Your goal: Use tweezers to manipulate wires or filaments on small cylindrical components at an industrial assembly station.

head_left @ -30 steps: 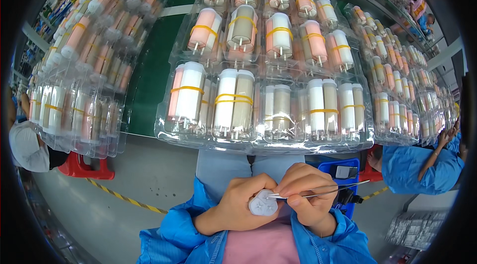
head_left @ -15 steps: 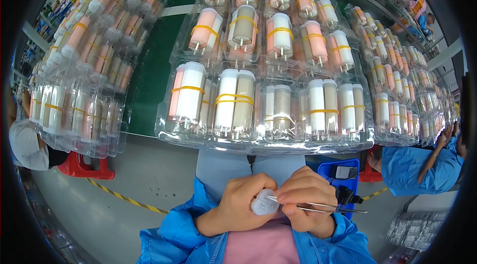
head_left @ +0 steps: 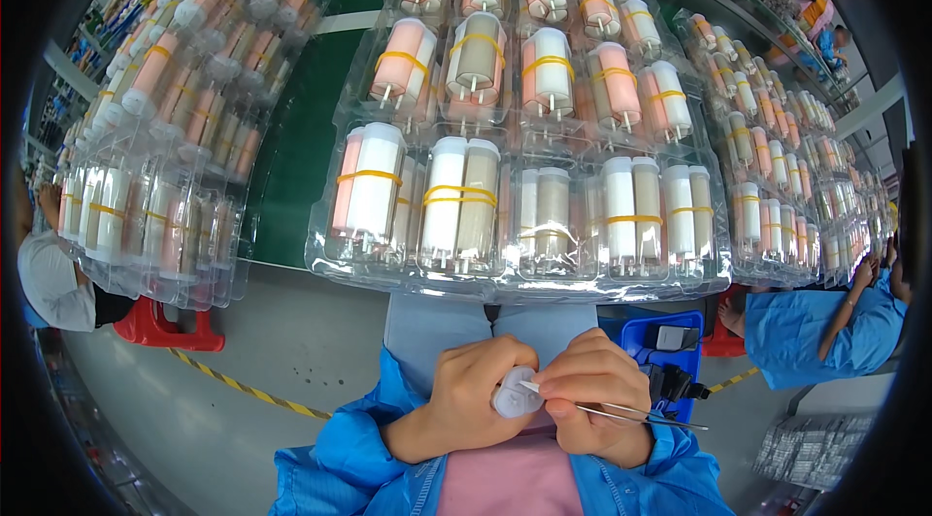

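Head view: my left hand (head_left: 466, 395) grips a white lobed piece (head_left: 516, 397) face-up, I reckon so the tweezers (head_left: 680, 424) pinched in my right hand (head_left: 599, 395) can reach.

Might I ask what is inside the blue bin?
The blue bin holds a grey boxy item and black objects; whatever lies beneath is covered, and the right hand hides part.

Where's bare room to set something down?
The green tabletop strip between the left tray stack and central tray stack looks bare. Crowded: both stacks, holding banded cylinders, and the right tray stack. The left hand holds a pale piece, the right hand tweezers.
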The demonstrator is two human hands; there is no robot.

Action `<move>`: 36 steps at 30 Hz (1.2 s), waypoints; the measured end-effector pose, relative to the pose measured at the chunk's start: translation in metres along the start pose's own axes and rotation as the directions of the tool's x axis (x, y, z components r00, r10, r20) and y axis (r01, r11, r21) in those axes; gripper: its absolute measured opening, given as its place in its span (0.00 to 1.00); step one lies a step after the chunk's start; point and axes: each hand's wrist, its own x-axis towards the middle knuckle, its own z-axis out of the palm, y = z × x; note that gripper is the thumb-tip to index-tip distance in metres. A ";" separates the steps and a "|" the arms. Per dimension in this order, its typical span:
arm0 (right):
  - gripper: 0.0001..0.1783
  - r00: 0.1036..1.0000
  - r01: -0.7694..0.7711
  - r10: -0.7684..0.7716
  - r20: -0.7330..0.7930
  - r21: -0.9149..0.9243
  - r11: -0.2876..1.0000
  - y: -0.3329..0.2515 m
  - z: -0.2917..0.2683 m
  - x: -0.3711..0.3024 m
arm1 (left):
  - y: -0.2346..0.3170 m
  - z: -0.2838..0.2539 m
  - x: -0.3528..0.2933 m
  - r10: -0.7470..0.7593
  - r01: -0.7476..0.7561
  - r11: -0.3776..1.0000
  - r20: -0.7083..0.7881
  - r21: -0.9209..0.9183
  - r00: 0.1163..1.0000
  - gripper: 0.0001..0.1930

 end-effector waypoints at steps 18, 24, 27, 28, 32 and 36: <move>0.09 0.999 0.035 -0.035 -0.005 -0.013 0.999 -0.001 0.000 -0.001 | 0.000 0.001 0.000 0.009 -0.010 0.999 -0.011 -0.040 1.000 0.14; 0.11 0.996 0.085 -0.085 0.008 -0.048 0.995 0.001 0.001 0.000 | -0.005 -0.001 -0.001 0.103 -0.101 0.993 -0.020 0.067 0.994 0.14; 0.10 0.996 0.086 -0.086 -0.002 -0.070 0.994 0.000 0.003 0.001 | -0.006 -0.002 0.001 0.122 -0.120 0.989 -0.016 0.085 0.992 0.13; 0.09 0.996 0.083 -0.084 -0.005 -0.077 0.994 0.000 0.003 0.001 | -0.006 -0.002 0.001 0.122 -0.121 0.989 -0.014 0.091 0.992 0.13; 0.08 0.996 0.086 -0.087 -0.020 -0.054 0.995 0.001 0.003 -0.001 | -0.001 0.000 0.001 0.041 -0.041 0.999 -0.022 -0.014 0.999 0.14; 0.08 0.995 0.097 -0.098 -0.031 -0.029 0.995 0.002 0.003 -0.002 | -0.001 0.000 0.000 0.029 -0.029 0.998 -0.002 -0.055 1.000 0.15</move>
